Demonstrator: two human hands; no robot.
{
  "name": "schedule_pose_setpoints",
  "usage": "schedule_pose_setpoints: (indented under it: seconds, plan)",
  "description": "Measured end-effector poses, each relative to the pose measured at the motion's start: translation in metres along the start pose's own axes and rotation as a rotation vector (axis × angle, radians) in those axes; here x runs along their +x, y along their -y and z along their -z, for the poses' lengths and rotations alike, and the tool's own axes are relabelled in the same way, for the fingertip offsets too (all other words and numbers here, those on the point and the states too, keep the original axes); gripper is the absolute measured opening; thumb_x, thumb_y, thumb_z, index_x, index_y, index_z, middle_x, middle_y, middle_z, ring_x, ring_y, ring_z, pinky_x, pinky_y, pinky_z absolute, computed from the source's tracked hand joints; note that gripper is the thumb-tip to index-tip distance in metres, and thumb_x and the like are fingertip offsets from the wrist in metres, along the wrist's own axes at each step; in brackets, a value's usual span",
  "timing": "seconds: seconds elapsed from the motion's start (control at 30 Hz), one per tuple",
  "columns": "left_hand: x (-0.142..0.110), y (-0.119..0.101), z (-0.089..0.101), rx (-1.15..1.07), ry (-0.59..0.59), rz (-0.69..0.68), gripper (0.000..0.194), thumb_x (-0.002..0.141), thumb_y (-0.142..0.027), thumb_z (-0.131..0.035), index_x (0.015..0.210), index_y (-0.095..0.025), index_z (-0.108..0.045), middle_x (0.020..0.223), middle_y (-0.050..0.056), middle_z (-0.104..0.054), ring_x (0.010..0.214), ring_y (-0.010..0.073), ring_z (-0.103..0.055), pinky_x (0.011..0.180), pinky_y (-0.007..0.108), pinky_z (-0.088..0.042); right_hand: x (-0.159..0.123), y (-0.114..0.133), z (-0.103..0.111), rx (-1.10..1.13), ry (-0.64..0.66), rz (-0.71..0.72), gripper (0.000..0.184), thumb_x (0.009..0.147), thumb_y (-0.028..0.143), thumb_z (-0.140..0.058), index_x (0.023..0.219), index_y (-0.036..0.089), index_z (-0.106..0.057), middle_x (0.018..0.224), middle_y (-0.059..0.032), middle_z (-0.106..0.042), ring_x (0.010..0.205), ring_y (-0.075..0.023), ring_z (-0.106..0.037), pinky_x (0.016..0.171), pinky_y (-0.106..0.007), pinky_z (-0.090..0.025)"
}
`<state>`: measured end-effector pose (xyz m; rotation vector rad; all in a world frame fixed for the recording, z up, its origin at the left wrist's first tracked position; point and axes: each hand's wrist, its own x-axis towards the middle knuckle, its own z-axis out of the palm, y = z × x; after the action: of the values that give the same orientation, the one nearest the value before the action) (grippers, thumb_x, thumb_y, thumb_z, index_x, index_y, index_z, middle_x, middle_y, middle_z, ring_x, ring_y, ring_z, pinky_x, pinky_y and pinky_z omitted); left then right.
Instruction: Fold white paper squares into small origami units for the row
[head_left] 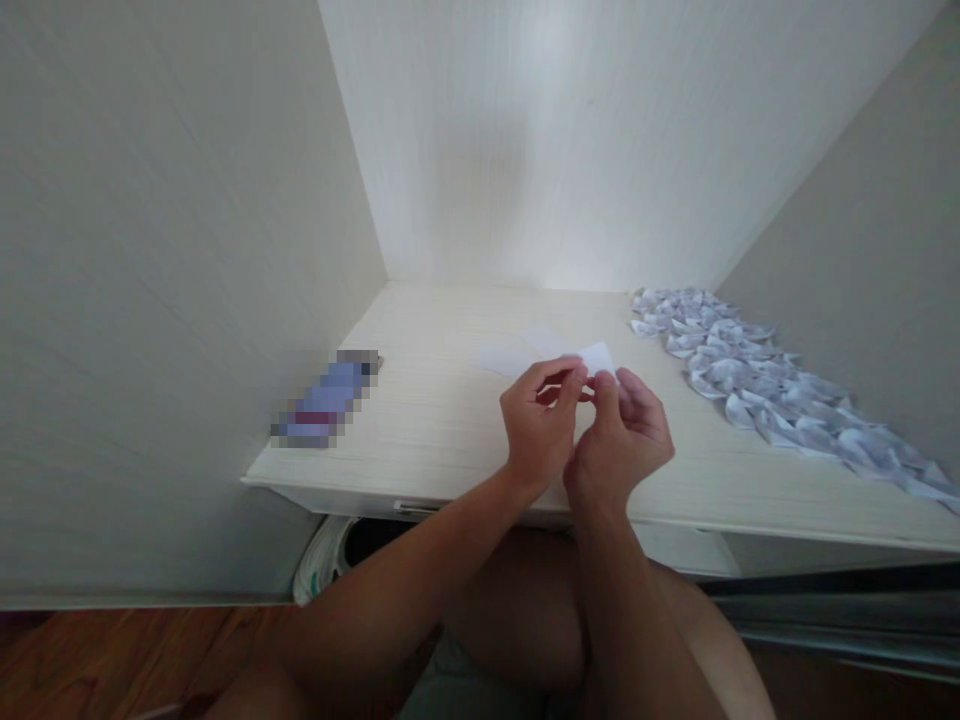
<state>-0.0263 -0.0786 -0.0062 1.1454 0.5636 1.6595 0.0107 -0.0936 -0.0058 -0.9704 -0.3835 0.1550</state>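
My left hand [538,420] and my right hand [621,435] meet above the middle of a pale wooden desk [420,420]. Both pinch a small white sheet of paper [598,356], which sticks up behind the fingertips. The fingers of both hands are curled and pressed on the paper. More loose white sheets [517,355] lie flat on the desk just behind the hands.
Several folded white paper pieces [757,385] lie in a long heap along the desk's right side. A blurred bluish object [326,400] rests near the left edge. Walls enclose the desk on three sides. My bare legs and a wooden floor [90,660] show below.
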Motion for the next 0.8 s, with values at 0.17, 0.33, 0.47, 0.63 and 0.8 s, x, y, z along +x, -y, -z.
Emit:
schedule_pose_setpoints:
  seconds: [0.17,0.33,0.47,0.63,0.8]
  plan:
    - [0.005,-0.005,0.002,-0.062,-0.054,0.060,0.027,0.082,-0.040,-0.084,0.094,-0.017,-0.075,0.081,0.002,-0.075,0.070,0.0138,-0.073,0.062,0.027,-0.065,-0.003,0.001,0.000,0.005,0.037,-0.008,0.026,0.073,0.031,-0.086,0.093,0.018,-0.078,0.086,-0.0036,-0.080,0.079,-0.0212,-0.078,0.075,-0.038,-0.066]
    - [0.009,-0.009,0.006,-0.103,-0.041,0.087,0.034,0.075,-0.038,-0.089,0.096,-0.017,-0.073,0.076,0.000,-0.073,0.068,0.0143,-0.074,0.059,0.026,-0.066,-0.002,0.001,0.004,0.008,0.095,-0.020,0.026,0.072,0.030,-0.088,0.093,0.019,-0.078,0.087,-0.0041,-0.081,0.081,-0.0208,-0.077,0.078,-0.038,-0.065]
    - [0.009,-0.012,0.008,-0.112,-0.052,0.099,0.039,0.072,-0.040,-0.092,0.098,-0.017,-0.074,0.076,0.000,-0.074,0.068,0.0148,-0.074,0.059,0.026,-0.066,0.003,0.000,0.009,0.010,0.155,-0.036,0.028,0.071,0.030,-0.089,0.094,0.019,-0.077,0.084,-0.0030,-0.080,0.080,-0.0202,-0.076,0.078,-0.038,-0.064]
    - [0.009,-0.012,0.010,-0.097,-0.046,0.121,0.043,0.070,-0.042,-0.092,0.099,-0.017,-0.074,0.078,0.002,-0.075,0.069,0.0160,-0.075,0.059,0.027,-0.066,0.010,-0.001,0.013,0.112,0.252,-0.174,0.027,0.070,0.030,-0.091,0.091,0.021,-0.076,0.081,0.0007,-0.078,0.076,-0.0151,-0.072,0.077,-0.033,-0.059]
    - [0.008,-0.013,0.010,-0.103,-0.023,0.108,0.036,0.072,-0.037,-0.091,0.097,-0.017,-0.075,0.075,0.001,-0.075,0.071,0.0162,-0.075,0.058,0.026,-0.066,0.017,0.002,0.018,0.237,0.356,-0.365,0.028,0.065,0.029,-0.094,0.085,0.023,-0.075,0.083,0.0032,-0.074,0.077,-0.0125,-0.067,0.072,-0.028,-0.055]
